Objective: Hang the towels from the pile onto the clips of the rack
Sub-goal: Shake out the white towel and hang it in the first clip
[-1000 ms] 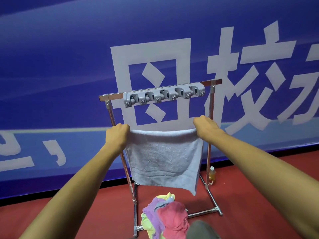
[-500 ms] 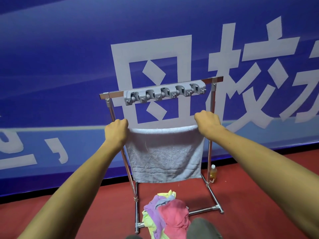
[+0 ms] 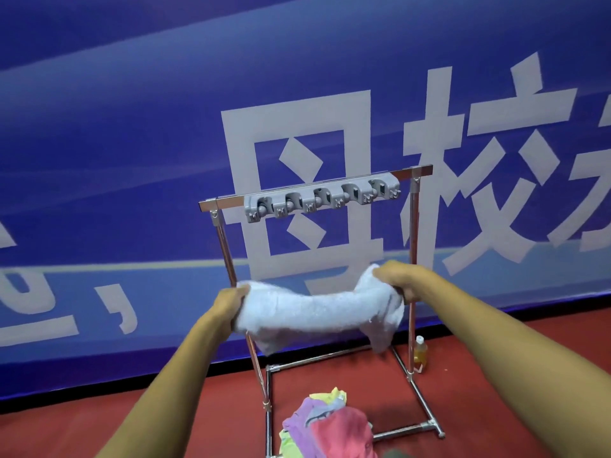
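Extending from the lower corners of the view, both bare forearms were stretched forward and slightly upward, converging toward the middle of the scene. Between them, low on the red floor [image 3: 172,421], lay the pile of towels [image 3: 325,424], a heap of pink, purple and yellow-green cloth at the front of the rack's base. The left hand [image 3: 228,301] was closed with curled fingers round the left end of a white towel [image 3: 317,312]. The right hand [image 3: 397,280], set somewhat higher, gripped the right end in the same way. This towel was bunched into a loose roll spanning the two hands, sagging in the middle, with a corner drooping below the right hand. It was held in front of the metal rack [image 3: 412,226] and clearly below the top bar, not touching the clips. The grey strip of clips [image 3: 322,197] was fixed along that bar, and none of the five clips carried a towel. A small bottle [image 3: 420,350] of yellowish liquid stood on the floor just beside the rack's right post. Behind everything hung a blue banner [image 3: 132,127] with large white characters.
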`<state>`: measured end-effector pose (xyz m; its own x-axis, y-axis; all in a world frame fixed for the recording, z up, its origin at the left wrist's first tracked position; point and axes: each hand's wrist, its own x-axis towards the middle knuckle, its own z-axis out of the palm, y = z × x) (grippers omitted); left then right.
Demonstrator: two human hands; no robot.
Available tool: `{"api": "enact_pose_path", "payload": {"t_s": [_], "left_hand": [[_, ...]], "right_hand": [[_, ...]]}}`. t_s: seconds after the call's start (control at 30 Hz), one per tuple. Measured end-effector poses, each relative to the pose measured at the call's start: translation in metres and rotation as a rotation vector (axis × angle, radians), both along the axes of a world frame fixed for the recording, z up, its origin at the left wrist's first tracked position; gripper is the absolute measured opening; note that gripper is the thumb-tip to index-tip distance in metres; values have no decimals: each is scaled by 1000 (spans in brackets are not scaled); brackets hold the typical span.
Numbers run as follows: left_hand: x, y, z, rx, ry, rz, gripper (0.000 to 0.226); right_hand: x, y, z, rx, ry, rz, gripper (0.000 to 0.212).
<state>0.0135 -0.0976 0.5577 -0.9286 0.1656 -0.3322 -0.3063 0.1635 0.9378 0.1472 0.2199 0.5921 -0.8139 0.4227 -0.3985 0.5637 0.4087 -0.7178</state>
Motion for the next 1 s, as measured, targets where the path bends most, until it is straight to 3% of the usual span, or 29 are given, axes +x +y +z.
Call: {"api": "enact_pose_path", "payload": {"t_s": [0.03, 0.1, 0.17, 0.23, 0.27, 0.3, 0.4, 0.47, 0.53, 0.6, 0.63, 0.7, 0.77, 0.83, 0.93, 1.0], "left_hand": [[8, -3, -16, -63, -114, -62, 34], [19, -5, -25, -28, -215, -156, 34], [10, -6, -11, 252, -143, -151, 36], [2, -9, 17, 600, -88, -88, 54], [4, -10, 27, 684, -101, -139, 64], [11, -12, 31, 661, -135, -252, 74], [38, -18, 12, 264, -163, -584, 77], [45, -21, 6, 129, -134, -621, 73], [42, -17, 9, 254, -82, -454, 50], [36, -13, 17, 455, -36, -306, 39], [33, -11, 20, 523, -13, -267, 37], [33, -7, 23, 551, 16, -263, 36], [38, -2, 26, 533, 27, -273, 30], [37, 1, 26, 577, 56, -271, 22], [30, -3, 25, 711, 86, -260, 39], [31, -7, 21, 722, 54, -260, 53]], "right_hand": [[2, -5, -1, 20, -111, 81, 23], [3, -9, 2, -93, -139, 113, 9], [-8, -1, 5, -461, 106, -70, 3], [-19, 6, 6, -954, 411, -301, 16], [-16, 1, 7, -1053, 451, -287, 26], [-9, -7, 4, -1059, 380, -218, 33], [6, -32, -23, -934, 8, 256, 53], [3, -36, -29, -892, 30, 271, 40], [-10, -29, -23, -953, 293, -40, 21], [-20, -23, -12, -1101, 480, -285, 28], [-22, -22, -11, -1123, 445, -271, 43], [-14, -29, -16, -976, 176, -44, 73], [-2, -42, -22, -839, -32, 288, 71], [5, -49, -14, -831, 110, 314, 55], [2, -40, 5, -1131, 566, -16, 51], [3, -38, 12, -1103, 504, -27, 56]]}}
